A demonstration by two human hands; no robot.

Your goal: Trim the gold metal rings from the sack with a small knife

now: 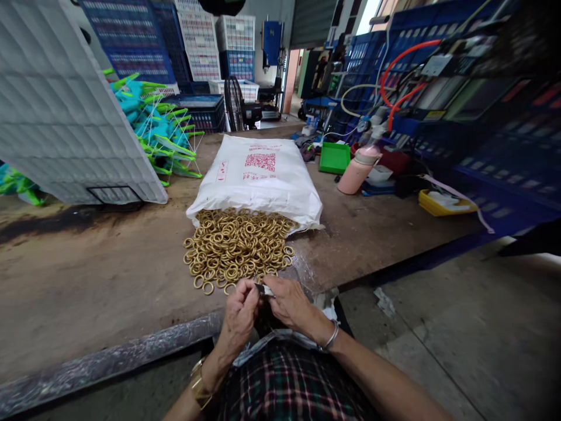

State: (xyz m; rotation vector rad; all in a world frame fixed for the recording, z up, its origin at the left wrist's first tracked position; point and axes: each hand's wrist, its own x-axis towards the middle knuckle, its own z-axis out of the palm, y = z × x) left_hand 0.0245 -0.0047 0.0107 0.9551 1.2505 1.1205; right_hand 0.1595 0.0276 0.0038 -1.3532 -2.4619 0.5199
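Close to my body, at the table's front edge, my left hand (240, 313) and my right hand (293, 304) meet with curled fingers. Between their fingertips is a small black-and-white piece (264, 289); its kind is too small to make out. My left fingers pinch near its dark end, and my right fingers grip near the white part. Just beyond them lies a heap of brass-coloured rings (239, 245). The heap spills from the open mouth of a white woven sack (263, 190) with red print, lying flat on the table.
A grey-white panel (74, 111) stands on the left, with green and blue plastic pieces (162, 128) behind it. A pink bottle (354, 175), a green tray (334, 157) and a yellow tray (445, 203) sit on the right. The table (109, 269) has a plastic-wrapped front edge.
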